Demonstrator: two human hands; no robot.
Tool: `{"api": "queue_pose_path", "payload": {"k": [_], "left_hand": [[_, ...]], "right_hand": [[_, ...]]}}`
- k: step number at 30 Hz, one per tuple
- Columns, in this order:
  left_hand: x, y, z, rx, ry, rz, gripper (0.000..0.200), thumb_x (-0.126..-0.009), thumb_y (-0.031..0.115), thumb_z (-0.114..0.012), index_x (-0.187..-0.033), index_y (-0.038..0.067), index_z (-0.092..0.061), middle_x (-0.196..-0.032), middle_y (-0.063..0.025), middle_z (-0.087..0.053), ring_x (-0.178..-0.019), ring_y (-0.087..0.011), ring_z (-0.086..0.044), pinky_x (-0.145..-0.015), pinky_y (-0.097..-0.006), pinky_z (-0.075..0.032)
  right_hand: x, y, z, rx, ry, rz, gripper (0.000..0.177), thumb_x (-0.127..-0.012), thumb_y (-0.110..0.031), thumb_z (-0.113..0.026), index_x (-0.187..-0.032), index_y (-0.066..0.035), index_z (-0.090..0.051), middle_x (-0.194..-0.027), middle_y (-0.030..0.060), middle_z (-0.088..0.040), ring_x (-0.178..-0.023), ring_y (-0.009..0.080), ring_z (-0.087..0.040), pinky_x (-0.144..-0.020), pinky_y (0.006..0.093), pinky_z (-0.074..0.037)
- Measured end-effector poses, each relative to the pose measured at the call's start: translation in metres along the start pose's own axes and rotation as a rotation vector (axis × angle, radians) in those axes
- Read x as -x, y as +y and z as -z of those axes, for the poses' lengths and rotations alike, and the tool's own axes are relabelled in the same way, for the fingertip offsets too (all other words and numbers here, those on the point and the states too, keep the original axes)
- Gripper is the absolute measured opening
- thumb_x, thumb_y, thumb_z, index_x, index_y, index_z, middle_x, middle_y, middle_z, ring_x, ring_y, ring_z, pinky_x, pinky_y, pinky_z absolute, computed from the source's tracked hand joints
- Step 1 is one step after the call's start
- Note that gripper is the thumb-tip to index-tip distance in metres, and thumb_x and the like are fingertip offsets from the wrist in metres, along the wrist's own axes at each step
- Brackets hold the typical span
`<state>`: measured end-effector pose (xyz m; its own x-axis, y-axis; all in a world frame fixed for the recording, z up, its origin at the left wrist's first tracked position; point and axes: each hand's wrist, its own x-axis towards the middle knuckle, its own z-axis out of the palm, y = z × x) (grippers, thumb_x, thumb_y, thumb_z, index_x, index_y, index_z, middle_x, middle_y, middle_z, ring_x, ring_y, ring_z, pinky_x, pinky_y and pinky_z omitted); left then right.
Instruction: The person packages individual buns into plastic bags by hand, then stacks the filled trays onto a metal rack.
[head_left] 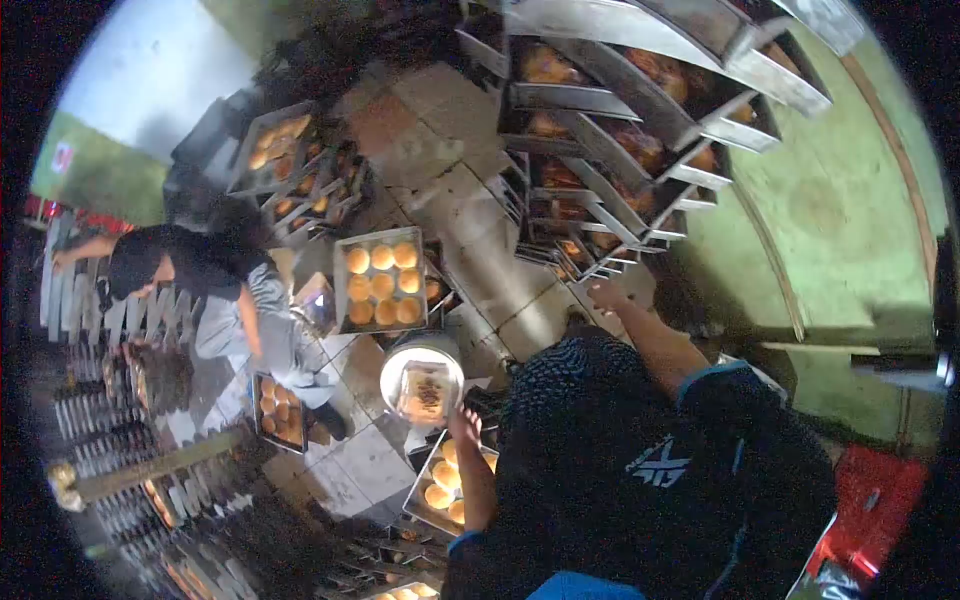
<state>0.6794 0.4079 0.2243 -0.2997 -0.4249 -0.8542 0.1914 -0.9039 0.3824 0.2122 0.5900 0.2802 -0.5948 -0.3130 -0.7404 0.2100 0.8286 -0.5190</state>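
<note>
the wearer's own hands are out of frame. a co-worker in a dark shirt bends at five o'clock. the co-worker's left hand (463, 425) rests with fingers curled at the rim of a flat metal tray (418, 485) of round golden buns (438, 495) at six o'clock. whether it grips, i cannot tell. the co-worker's right hand (605, 296), fingers loosely spread, reaches the steel rack (620, 75) at one o'clock. a round white tub (388, 375) sits just beside the tray.

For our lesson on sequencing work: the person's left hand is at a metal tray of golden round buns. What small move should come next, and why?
Probably close the left hand on the rim of the metal tray of golden round buns: it sits at the tray's edge, while the right hand reaches toward the tall grey metal rack.
</note>
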Motion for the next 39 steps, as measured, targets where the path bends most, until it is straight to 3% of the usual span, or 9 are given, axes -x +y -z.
{"api": "queue_pose_path", "payload": {"k": [2, 13, 15, 20, 21, 23, 26, 35, 39], "left_hand": [[-0.015, 0.022, -0.045, -0.277, -0.008, 0.047, 0.028, -0.096, 0.038, -0.049, -0.11, 0.015, -0.055, -0.081, 0.0017, -0.05, -0.061, -0.0105, -0.047, -0.052, -0.0214, -0.037], [0.026, 0.058, -0.354, -0.838, -0.65, -0.332, 0.052, -0.091, 0.042, -0.06, -0.126, 0.004, -0.052, -0.11, -0.0079, -0.061, -0.095, -0.0198, -0.058, -0.082, -0.0335, -0.047], [0.067, 0.035, -0.411, -0.759, -0.636, -0.252, 0.058, -0.092, 0.041, -0.059, -0.137, 0.005, -0.045, -0.12, -0.0107, -0.058, -0.111, -0.0245, -0.056, -0.093, -0.0359, -0.045], [-0.028, -0.098, -0.445, -0.748, -0.524, -0.819, 0.06, -0.1, 0.043, -0.044, -0.149, 0.011, -0.03, -0.131, -0.0095, -0.051, -0.114, -0.0247, -0.052, -0.096, -0.0365, -0.042], [0.003, -0.102, -0.481, -0.919, -0.335, -0.637, 0.058, -0.103, 0.041, -0.034, -0.15, 0.008, -0.024, -0.134, -0.0119, -0.05, -0.115, -0.0236, -0.052, -0.096, -0.0357, -0.041], [-0.036, -0.133, -0.481, -0.373, -0.58, -0.59, 0.069, -0.098, 0.059, -0.033, -0.149, 0.014, -0.023, -0.141, -0.0049, -0.044, -0.132, -0.0229, -0.04, -0.104, -0.0427, -0.037], [0.062, -0.136, -0.529, -0.327, -0.312, -0.555, 0.044, -0.105, 0.028, -0.03, -0.142, 0.004, -0.034, -0.121, -0.0124, -0.053, -0.107, -0.0229, -0.055, -0.093, -0.0378, -0.044], [0.073, -0.17, -0.527, -0.02, -0.28, -0.37, 0.081, -0.088, 0.065, -0.049, -0.144, 0.009, -0.031, -0.141, -0.0119, -0.039, -0.126, -0.0282, -0.041, -0.106, -0.0428, -0.034], [0.119, -0.16, -0.57, -0.09, -0.302, -0.837, 0.084, -0.086, 0.054, -0.063, -0.139, 0.0, -0.028, -0.136, -0.0153, -0.034, -0.125, -0.0277, -0.037, -0.105, -0.0387, -0.03]], "right_hand": [[0.004, 0.032, 0.026, -0.584, 0.005, -0.171, 0.025, -0.088, -0.029, -0.052, -0.101, -0.012, -0.064, -0.081, 0.01, -0.065, -0.064, 0.0197, -0.063, -0.055, 0.0381, -0.053], [0.03, 0.074, 0.258, -1.188, 0.796, 0.09, 0.016, -0.088, -0.021, -0.058, -0.094, -0.006, -0.059, -0.078, 0.0058, -0.058, -0.071, 0.0196, -0.059, -0.059, 0.0379, -0.051], [0.0, 0.069, 0.311, -1.295, 0.67, 0.239, 0.027, -0.089, -0.027, -0.058, -0.102, -0.004, -0.058, -0.084, 0.011, -0.059, -0.077, 0.0217, -0.059, -0.06, 0.0393, -0.048], [-0.041, -0.009, 0.422, -1.021, 0.442, 0.41, 0.054, -0.091, -0.044, -0.051, -0.134, -0.012, -0.046, -0.128, 0.012, -0.053, -0.113, 0.0303, -0.052, -0.086, 0.047, -0.045], [-0.052, -0.018, 0.439, -0.97, 0.417, 0.471, 0.055, -0.09, -0.045, -0.051, -0.134, -0.012, -0.045, -0.129, 0.0121, -0.052, -0.114, 0.0308, -0.051, -0.087, 0.0481, -0.044], [-0.07, -0.042, 0.48, -0.919, 0.336, 0.538, 0.058, -0.09, -0.048, -0.05, -0.135, -0.013, -0.045, -0.13, 0.0124, -0.051, -0.115, 0.0319, -0.05, -0.088, 0.0503, -0.042], [-0.096, -0.064, 0.531, -0.857, 0.163, 0.567, 0.062, -0.088, -0.051, -0.049, -0.137, -0.013, -0.043, -0.132, 0.0127, -0.049, -0.118, 0.0335, -0.048, -0.089, 0.0537, -0.039], [-0.108, -0.089, 0.544, -0.706, -0.272, 0.588, 0.073, -0.084, -0.06, -0.047, -0.141, -0.015, -0.04, -0.139, 0.0137, -0.044, -0.125, 0.0383, -0.042, -0.092, 0.0638, -0.029], [-0.105, -0.092, 0.531, -0.688, -0.377, 0.558, 0.078, -0.083, -0.064, -0.045, -0.142, -0.015, -0.039, -0.143, 0.0142, -0.042, -0.128, 0.0404, -0.039, -0.094, 0.0683, -0.025]]}}
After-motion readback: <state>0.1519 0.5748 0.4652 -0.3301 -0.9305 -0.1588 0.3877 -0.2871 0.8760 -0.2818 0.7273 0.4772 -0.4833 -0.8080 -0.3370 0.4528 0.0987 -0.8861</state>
